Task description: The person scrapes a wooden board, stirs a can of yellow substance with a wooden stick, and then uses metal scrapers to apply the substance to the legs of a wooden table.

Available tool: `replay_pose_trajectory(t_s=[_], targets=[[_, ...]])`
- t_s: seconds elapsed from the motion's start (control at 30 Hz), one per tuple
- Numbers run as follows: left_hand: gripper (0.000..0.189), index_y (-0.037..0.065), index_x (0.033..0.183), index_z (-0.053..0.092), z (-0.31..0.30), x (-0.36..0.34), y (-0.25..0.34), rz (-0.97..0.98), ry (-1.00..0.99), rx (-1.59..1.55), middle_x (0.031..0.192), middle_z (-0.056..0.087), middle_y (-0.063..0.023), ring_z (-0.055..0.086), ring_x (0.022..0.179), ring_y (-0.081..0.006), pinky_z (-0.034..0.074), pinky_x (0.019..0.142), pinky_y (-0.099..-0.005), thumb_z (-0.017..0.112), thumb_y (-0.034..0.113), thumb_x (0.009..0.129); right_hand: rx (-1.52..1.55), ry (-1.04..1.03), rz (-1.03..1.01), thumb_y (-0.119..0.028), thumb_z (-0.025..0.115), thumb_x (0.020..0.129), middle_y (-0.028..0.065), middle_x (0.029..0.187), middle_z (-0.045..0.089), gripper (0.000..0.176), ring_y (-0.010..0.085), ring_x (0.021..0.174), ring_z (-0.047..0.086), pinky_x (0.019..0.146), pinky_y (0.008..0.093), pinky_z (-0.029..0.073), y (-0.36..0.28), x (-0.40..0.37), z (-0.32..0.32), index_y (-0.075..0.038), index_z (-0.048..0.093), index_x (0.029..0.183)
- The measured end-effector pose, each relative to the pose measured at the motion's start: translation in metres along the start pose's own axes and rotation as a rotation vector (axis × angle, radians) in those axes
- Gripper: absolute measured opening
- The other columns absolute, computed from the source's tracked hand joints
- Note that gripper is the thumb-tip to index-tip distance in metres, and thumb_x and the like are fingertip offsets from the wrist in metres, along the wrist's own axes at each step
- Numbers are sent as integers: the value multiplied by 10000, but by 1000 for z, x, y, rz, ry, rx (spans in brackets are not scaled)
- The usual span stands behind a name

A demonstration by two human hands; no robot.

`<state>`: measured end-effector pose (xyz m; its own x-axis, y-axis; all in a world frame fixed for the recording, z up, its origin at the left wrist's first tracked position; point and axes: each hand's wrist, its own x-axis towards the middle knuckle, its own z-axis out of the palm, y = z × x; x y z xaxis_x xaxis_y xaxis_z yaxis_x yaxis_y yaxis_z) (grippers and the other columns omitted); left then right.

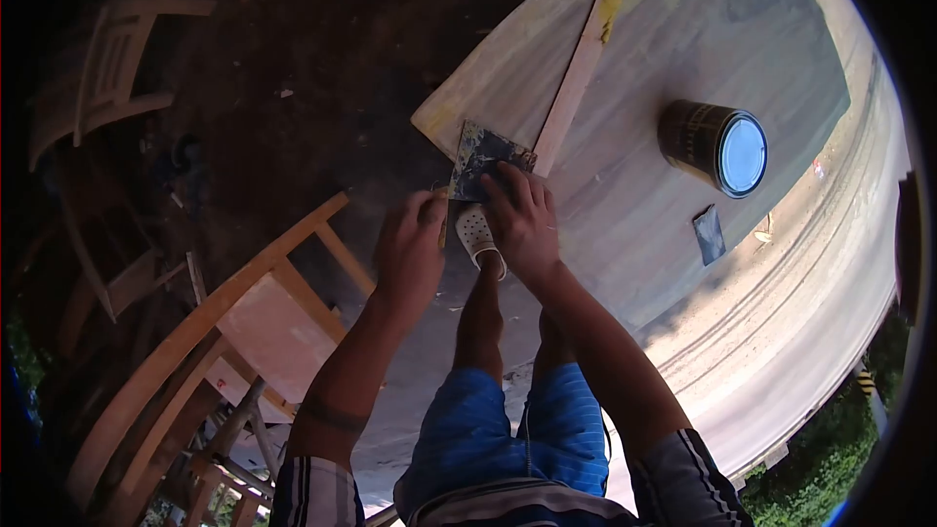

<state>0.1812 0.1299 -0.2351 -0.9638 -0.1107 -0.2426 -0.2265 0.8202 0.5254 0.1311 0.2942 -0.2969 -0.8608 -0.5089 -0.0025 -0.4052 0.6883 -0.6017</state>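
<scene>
A dark, paint-specked flat piece point(480, 158) lies at the near left corner of the large board, between my two hands. My right hand point(522, 220) rests with its fingers on the piece's right edge. My left hand point(410, 239) is at its lower left, fingers curled round a thin yellowish strip point(444, 220) that is mostly hidden. A long wooden stick point(584, 68) with a yellow-stained end runs across the board from beside my right hand. To the right stands a dark can point(695, 137) with a pale lid.
The pale board point(625, 234) spans the centre and right. A small grey sheet point(710, 234) lies near its right edge. Wooden chairs point(283, 303) stand at lower left, with another chair frame point(122, 68) at upper left. My shoe point(478, 234) shows below the board.
</scene>
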Motion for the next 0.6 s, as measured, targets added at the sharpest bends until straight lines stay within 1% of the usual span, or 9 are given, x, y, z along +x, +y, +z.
replay_pose_trajectory(t_s=[0.07, 0.13, 0.17, 0.27, 0.37, 0.47, 0.53, 0.6], targets=[[433, 18, 1137, 557, 2, 11, 2, 24, 5, 55, 1113, 544, -142, 543, 1045, -332, 450, 872, -395, 559, -121, 727, 60, 2, 7, -166, 678, 764, 149, 1312, 467, 491, 324, 1196, 465, 980, 444, 375, 0, 2, 7, -31, 557, 1221], [462, 7, 1150, 552, 0, 21, 4, 17, -4, 71, 1136, 527, -161, 546, 1041, -350, 460, 869, -390, 544, -151, 716, 36, 9, 7, -175, 684, 760, 164, 1329, 451, 524, 332, 1208, 456, 982, 449, 378, -1, 7, 7, -15, 538, 1237], [442, 8, 1146, 551, 2, 23, 1, -20, 9, -6, 1129, 531, -159, 550, 1035, -351, 458, 871, -399, 544, -135, 727, 26, 14, 13, -179, 687, 759, 171, 1337, 443, 540, 336, 1215, 452, 983, 452, 379, -2, 8, 6, -6, 528, 1245], [392, 10, 1136, 548, 12, 27, -17, -112, 59, -181, 1114, 536, -158, 559, 1021, -357, 453, 873, -417, 541, -102, 760, 34, 4, 54, -196, 764, 689, 176, 1378, 411, 639, 370, 1248, 426, 1034, 471, 331, -2, 11, 4, -64, 530, 1269], [360, 9, 1134, 546, 17, 26, -24, -173, 93, -261, 1108, 530, -166, 560, 1019, -360, 451, 870, -417, 533, -94, 789, -53, -29, 78, -227, 713, 759, 193, 1452, 331, 583, 358, 1332, 345, 1063, 483, 298, -4, 19, -6, -99, 510, 1291], [341, 12, 1138, 545, 21, 17, -22, -262, 70, -313, 1096, 525, -171, 549, 1028, -351, 439, 872, -408, 531, -86, 811, -42, -111, 104, -265, 710, 770, 195, 1483, 285, 576, 365, 1378, 278, 1096, 496, 248, 7, 16, -11, -139, 513, 1295], [336, 14, 1140, 544, 21, 10, -18, -302, 42, -326, 1085, 522, -173, 539, 1033, -348, 430, 876, -403, 531, -83, 819, -34, -106, 97, -270, 700, 779, 197, 1478, 294, 562, 366, 1378, 278, 1098, 498, 246, 16, 3, -22, -133, 515, 1292], [352, 18, 1148, 539, 20, 3, -18, -289, 22, -354, 1080, 515, -168, 527, 1035, -347, 422, 878, -403, 533, -87, 812, -38, -104, 80, -272, 693, 786, 200, 1473, 302, 557, 365, 1377, 282, 1101, 496, 245, 23, -4, -30, -123, 513, 1292]])
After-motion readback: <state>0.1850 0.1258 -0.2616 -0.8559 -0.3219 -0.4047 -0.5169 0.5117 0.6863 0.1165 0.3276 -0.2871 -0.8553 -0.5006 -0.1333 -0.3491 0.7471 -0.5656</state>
